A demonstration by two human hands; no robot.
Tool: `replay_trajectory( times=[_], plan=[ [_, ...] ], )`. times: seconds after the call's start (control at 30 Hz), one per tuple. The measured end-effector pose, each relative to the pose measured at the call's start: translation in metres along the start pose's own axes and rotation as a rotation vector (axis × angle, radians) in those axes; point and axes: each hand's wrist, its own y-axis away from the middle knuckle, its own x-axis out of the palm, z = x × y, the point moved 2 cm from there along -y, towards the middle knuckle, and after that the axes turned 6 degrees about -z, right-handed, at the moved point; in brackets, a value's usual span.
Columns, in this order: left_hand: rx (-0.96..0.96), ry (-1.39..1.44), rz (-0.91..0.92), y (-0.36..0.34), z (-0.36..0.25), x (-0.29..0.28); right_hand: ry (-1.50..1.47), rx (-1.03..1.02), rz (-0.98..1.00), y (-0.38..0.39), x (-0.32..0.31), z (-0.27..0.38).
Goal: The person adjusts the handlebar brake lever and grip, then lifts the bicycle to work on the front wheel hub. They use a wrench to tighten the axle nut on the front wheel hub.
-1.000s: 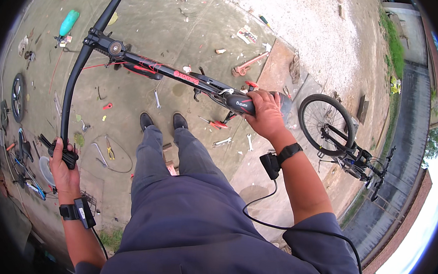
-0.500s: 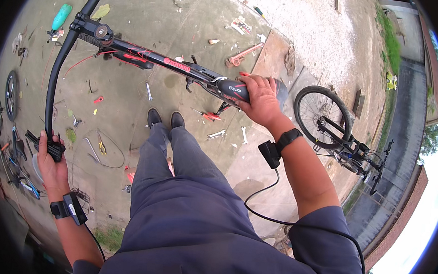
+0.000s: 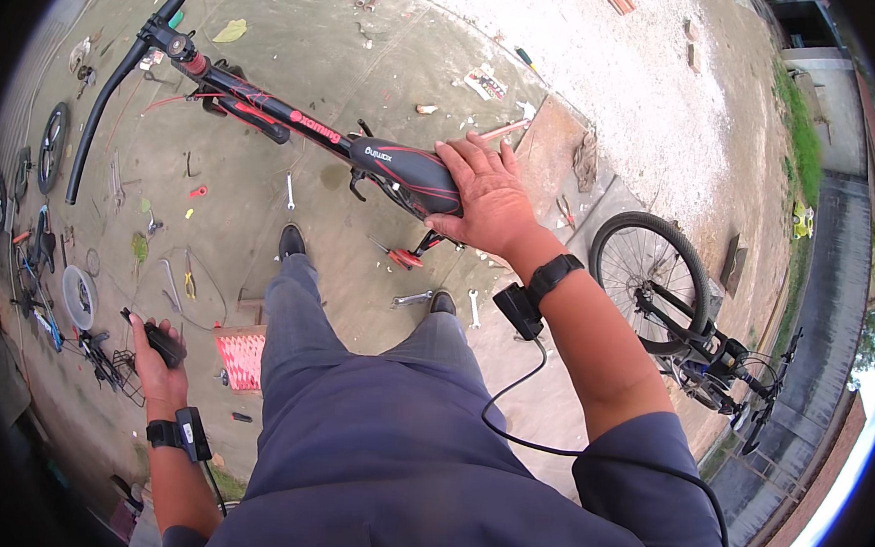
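Observation:
My right hand point(image 3: 486, 198) grips the rear of the black saddle with red lines point(image 3: 404, 166), its thumb and fingers on opposite sides. The saddle belongs to a black bicycle frame with red markings point(image 3: 267, 111) in front of me. At the far left of that frame is a bare black handlebar point(image 3: 116, 93), with no grip on its near end. My left hand point(image 3: 159, 372) is closed around a small black handlebar part point(image 3: 165, 345), apart from the bar; its exact kind is hard to make out. Under the saddle a red pedal point(image 3: 405, 259) shows.
Another bicycle point(image 3: 671, 308) lies or stands to the right. Wrenches point(image 3: 289, 191), pliers point(image 3: 190, 280), a red-and-white patterned box point(image 3: 241, 360) and scraps litter the concrete. Wheels point(image 3: 53, 148) and a white round tub point(image 3: 79, 297) are at the left, with pale gravel point(image 3: 609, 93) ahead.
My left hand has come away from the handlebar end toward me, with the black part in it. The bicycle has shifted left, my right hand staying on its saddle. My feet have moved apart.

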Motion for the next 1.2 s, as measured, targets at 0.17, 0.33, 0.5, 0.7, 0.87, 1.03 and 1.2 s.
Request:
replay_trajectory(
  times=[0.17, 0.33, 0.5, 0.7, 0.87, 1.03, 1.2],
  plan=[
    [-0.078, -0.007, -0.197, 0.128, 0.144, -0.056, 0.052, -0.037, -0.093, 0.011, 0.011, -0.013],
    [-0.221, 0.014, -0.266, 0.229, 0.242, -0.083, 0.051, -0.113, -0.174, 0.009, 0.019, -0.022],
    [-0.292, -0.041, -0.294, 0.272, 0.305, -0.099, 0.061, -0.133, -0.195, 0.012, 0.023, -0.022],
    [-0.305, -0.181, -0.114, 0.28, 0.345, -0.086, 0.121, -0.179, -0.284, 0.016, 0.029, -0.021],
    [-0.367, -0.278, 0.009, 0.266, 0.375, -0.08, 0.173, -0.22, -0.339, 0.011, 0.034, -0.028],
    [-0.413, -0.351, 0.09, 0.259, 0.409, -0.081, 0.177, -0.196, -0.319, 0.008, 0.036, -0.026],
    [-0.364, -0.417, 0.104, 0.266, 0.43, -0.079, 0.117, -0.245, -0.28, 0.01, 0.026, -0.023]
  ],
)
